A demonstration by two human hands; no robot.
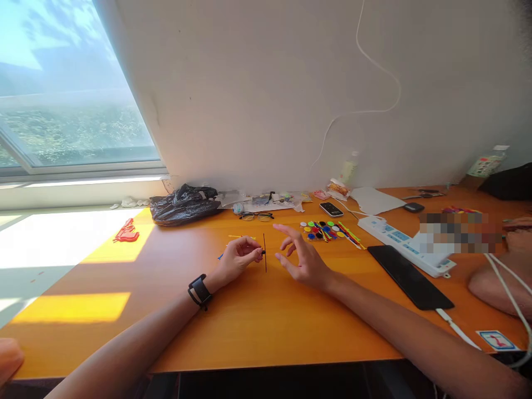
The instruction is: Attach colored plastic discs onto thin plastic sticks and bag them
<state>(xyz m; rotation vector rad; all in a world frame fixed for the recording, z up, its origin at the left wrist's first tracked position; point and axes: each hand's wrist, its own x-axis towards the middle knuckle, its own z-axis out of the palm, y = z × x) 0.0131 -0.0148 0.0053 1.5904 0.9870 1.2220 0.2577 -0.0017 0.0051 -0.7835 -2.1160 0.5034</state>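
Near the middle of the table, my left hand (240,256) is closed in a pinch, with a black band on its wrist. Between thumb and fingers it grips the small hub of a thin dark piece (265,263), which stands upright like a narrow line; whether this is a blade or a disc seen edge-on I cannot tell. Just right of it, my right hand (302,257) is open, fingers curved and apart, not touching the piece. Yellow and blue strips (239,237) lie partly hidden behind my left hand.
Colourful round pieces and sticks (324,231) lie beyond my right hand. A black phone (409,277) and a white power strip (399,244) are at right, near another person's arm (494,288). Glasses (256,216), a black bag (185,206) and a red toy-like piece (127,231) lie farther back.
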